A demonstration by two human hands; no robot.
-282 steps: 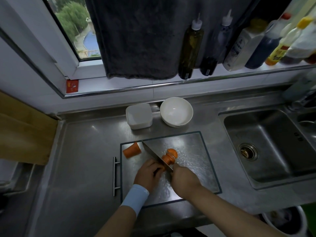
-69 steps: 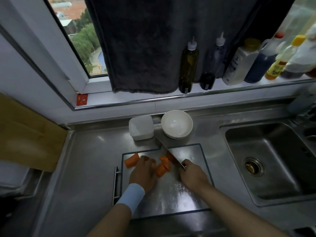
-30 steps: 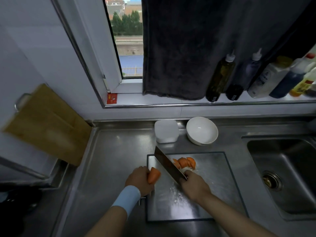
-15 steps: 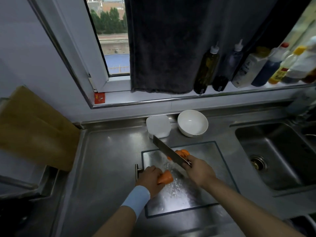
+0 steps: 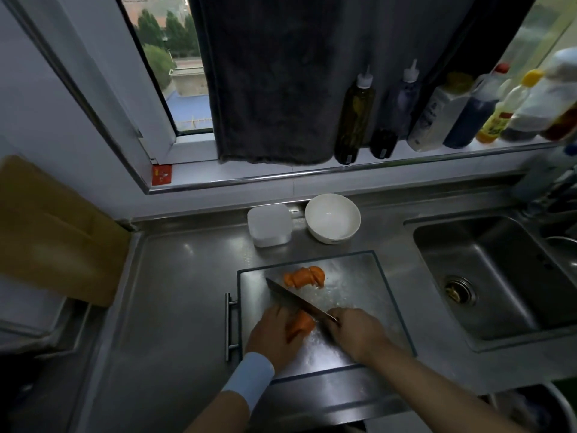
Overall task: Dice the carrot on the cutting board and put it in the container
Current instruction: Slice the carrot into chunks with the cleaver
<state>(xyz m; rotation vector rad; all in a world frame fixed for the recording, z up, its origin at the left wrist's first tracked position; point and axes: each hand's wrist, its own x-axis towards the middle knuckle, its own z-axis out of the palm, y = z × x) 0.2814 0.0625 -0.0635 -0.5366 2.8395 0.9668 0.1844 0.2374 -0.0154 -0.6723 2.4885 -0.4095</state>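
Observation:
A steel cutting board (image 5: pixel 352 276) lies on the counter. My left hand (image 5: pixel 271 335) holds an orange carrot chunk (image 5: pixel 300 327) down on the board's near left part. My right hand (image 5: pixel 356 334) grips the handle of a cleaver (image 5: pixel 296 301), whose blade lies across the far end of that chunk. A cluster of cut carrot pieces (image 5: pixel 304 276) sits at the board's far side. Behind the board stands a square white container (image 5: pixel 269 225), with a white bowl (image 5: pixel 332 217) to its right.
A sink (image 5: pixel 499 276) lies to the right of the board. Bottles (image 5: pixel 354 114) line the window ledge under a dark hanging towel (image 5: pixel 274 76). A wooden board (image 5: pixel 53 226) leans at the left wall. The board's handle (image 5: pixel 229 326) sticks out on its left.
My left hand brought the carrot chunk from the board's left edge onto the board. The cleaver came down from above the cut pieces and now lies across the chunk.

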